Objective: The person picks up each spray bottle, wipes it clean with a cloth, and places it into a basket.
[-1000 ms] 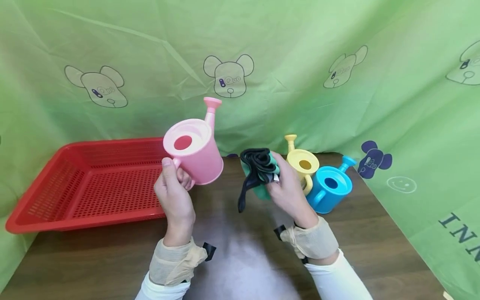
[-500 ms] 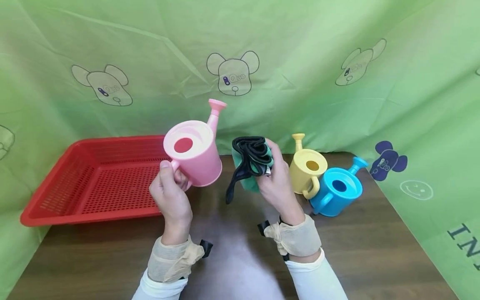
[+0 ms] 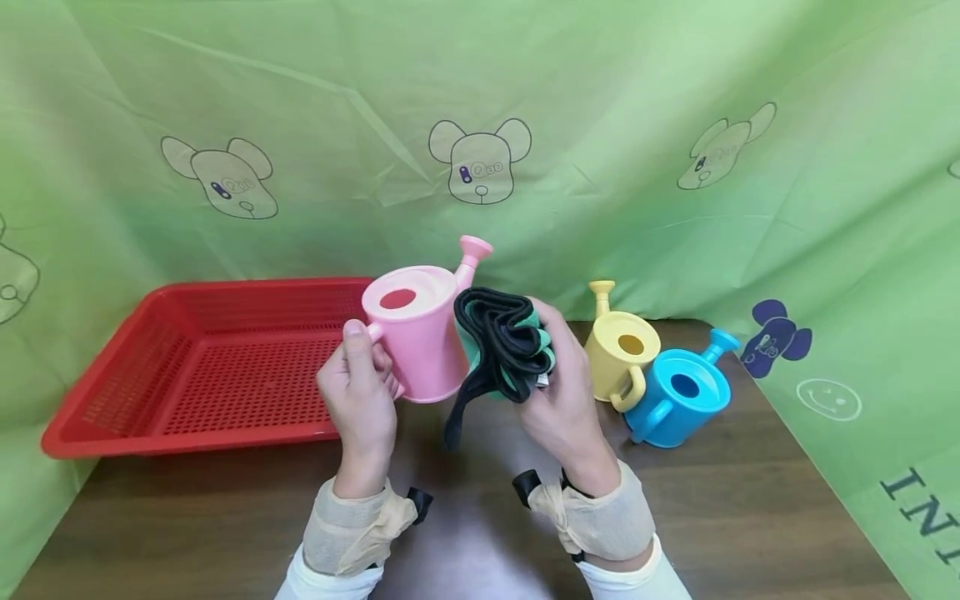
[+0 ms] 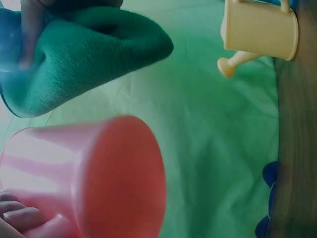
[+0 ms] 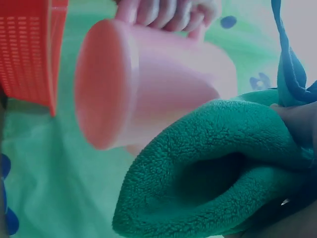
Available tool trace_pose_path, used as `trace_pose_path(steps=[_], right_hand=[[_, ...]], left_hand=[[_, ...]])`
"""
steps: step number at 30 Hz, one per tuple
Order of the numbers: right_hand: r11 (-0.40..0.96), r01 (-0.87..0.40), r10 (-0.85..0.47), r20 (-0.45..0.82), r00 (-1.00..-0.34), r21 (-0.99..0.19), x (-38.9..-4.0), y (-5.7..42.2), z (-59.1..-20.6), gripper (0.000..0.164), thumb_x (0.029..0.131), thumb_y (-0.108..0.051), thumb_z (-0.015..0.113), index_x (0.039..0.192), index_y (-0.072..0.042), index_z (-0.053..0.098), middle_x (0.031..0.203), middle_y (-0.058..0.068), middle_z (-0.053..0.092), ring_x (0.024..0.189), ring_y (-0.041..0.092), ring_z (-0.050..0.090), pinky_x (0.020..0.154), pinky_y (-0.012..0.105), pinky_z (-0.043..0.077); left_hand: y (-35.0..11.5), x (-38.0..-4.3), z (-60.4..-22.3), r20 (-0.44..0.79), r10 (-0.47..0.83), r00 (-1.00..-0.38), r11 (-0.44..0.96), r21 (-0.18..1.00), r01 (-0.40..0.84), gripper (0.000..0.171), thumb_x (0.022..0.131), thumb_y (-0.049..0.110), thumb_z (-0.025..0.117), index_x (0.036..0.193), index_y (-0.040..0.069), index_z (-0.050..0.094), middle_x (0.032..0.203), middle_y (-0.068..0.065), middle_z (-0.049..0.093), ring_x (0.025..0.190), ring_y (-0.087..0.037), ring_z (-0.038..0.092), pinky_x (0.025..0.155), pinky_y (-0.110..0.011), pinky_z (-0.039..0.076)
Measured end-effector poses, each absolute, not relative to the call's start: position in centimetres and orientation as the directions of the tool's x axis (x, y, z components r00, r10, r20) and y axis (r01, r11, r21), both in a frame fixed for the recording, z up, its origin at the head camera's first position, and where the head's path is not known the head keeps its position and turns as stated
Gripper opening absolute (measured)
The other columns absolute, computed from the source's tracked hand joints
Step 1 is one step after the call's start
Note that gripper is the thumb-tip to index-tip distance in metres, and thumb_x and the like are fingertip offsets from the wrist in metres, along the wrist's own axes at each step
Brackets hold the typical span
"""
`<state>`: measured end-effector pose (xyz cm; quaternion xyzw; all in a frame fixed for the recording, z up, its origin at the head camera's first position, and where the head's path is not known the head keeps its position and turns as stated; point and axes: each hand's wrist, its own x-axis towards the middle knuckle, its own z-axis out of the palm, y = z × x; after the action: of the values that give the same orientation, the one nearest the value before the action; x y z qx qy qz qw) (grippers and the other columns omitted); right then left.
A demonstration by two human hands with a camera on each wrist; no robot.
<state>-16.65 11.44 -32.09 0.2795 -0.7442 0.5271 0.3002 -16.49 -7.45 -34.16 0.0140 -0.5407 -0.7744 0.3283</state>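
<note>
My left hand (image 3: 362, 392) grips a pink watering can (image 3: 427, 354) by its handle and holds it upright above the table, its spout pointing up and to the right. In my right hand (image 3: 562, 400) is a bunched green towel with black edging (image 3: 501, 337), held right beside the can's wall. From the head view the towel overlaps the can's right side; whether they touch I cannot tell. The right wrist view shows the towel's fluffy green pile (image 5: 173, 173) folded over below the can (image 5: 173, 74). In the left wrist view the can's bottom (image 4: 129, 183) faces the camera.
A red perforated plastic basket (image 3: 187, 437) stands on the wooden table (image 3: 225, 517) at the left. A yellow watering can (image 3: 611, 358) and a blue one (image 3: 682, 408) stand close together at the right. Behind them hangs a green printed cloth (image 3: 360, 100).
My right hand has brought the towel leftward, away from the yellow can, up to the pink one. The pink can has shifted a little right and lower in view.
</note>
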Motion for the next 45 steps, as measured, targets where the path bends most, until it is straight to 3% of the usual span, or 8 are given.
trace_pose_path(steps=[5,11,19,26,35,45], right_hand=[[0.347,-0.738,-0.113,0.755,-0.646,-0.579,-16.1,11.1,-31.9,0.051,0.085,0.008,0.065,0.135,0.000,0.061,0.124,0.016,0.071,0.114,0.023,0.066,0.107,0.029,0.050],[0.433,-0.723,-0.125,0.758,-0.640,-0.538,-15.9,10.2,-32.2,0.051,0.083,0.004,0.066,0.133,-0.002,0.062,0.118,0.011,0.070,0.106,0.023,0.066,0.100,0.030,0.052],[0.543,-0.667,-0.126,0.736,-0.665,-0.510,-15.2,9.9,-32.8,0.059,0.074,0.007,0.072,0.131,-0.007,0.064,0.114,0.007,0.070,0.101,0.020,0.067,0.091,0.037,0.056],[0.526,-0.677,-0.104,0.751,-0.652,-0.514,-15.9,9.5,-33.0,0.060,0.074,0.007,0.071,0.131,-0.006,0.063,0.115,0.007,0.070,0.103,0.020,0.068,0.094,0.035,0.056],[0.452,-0.740,0.037,0.839,-0.542,-0.498,-17.1,9.4,-32.6,0.050,0.078,0.003,0.071,0.128,0.001,0.065,0.111,0.014,0.072,0.100,0.027,0.069,0.097,0.030,0.053],[0.437,-0.698,0.030,0.785,-0.619,-0.567,-16.9,9.3,-33.5,0.052,0.078,0.002,0.077,0.128,0.000,0.065,0.114,0.013,0.072,0.103,0.027,0.068,0.098,0.025,0.051]], left_hand=[[-6.5,-17.6,-34.0,0.318,-0.547,-0.774,-0.103,0.893,0.439,0.054,0.109,0.024,0.054,0.066,-0.008,0.045,0.054,0.007,0.043,0.049,-0.008,0.041,0.050,-0.020,0.038],[-5.1,-18.3,-34.3,0.342,-0.588,-0.733,0.007,0.908,0.418,0.054,0.109,0.019,0.053,0.063,-0.008,0.045,0.054,0.011,0.042,0.052,-0.006,0.039,0.050,-0.021,0.030],[-3.2,-18.3,-34.6,0.289,-0.619,-0.730,-0.035,0.919,0.393,0.047,0.108,0.014,0.055,0.068,-0.009,0.046,0.056,0.013,0.041,0.054,-0.005,0.039,0.055,-0.020,0.031],[-2.8,-18.4,-34.0,0.357,-0.609,-0.708,0.062,0.912,0.406,0.046,0.109,0.021,0.054,0.070,-0.003,0.050,0.058,0.007,0.040,0.061,-0.010,0.043,0.062,-0.024,0.034],[-3.1,-18.4,-33.1,0.447,-0.585,-0.677,0.125,0.874,0.469,0.045,0.109,0.015,0.052,0.068,-0.003,0.047,0.060,-0.001,0.041,0.059,-0.009,0.039,0.059,-0.023,0.033],[-3.1,-18.0,-33.7,0.422,-0.590,-0.689,0.139,0.893,0.428,0.043,0.109,0.016,0.053,0.070,-0.001,0.049,0.062,0.000,0.043,0.061,-0.010,0.044,0.060,-0.023,0.036]])
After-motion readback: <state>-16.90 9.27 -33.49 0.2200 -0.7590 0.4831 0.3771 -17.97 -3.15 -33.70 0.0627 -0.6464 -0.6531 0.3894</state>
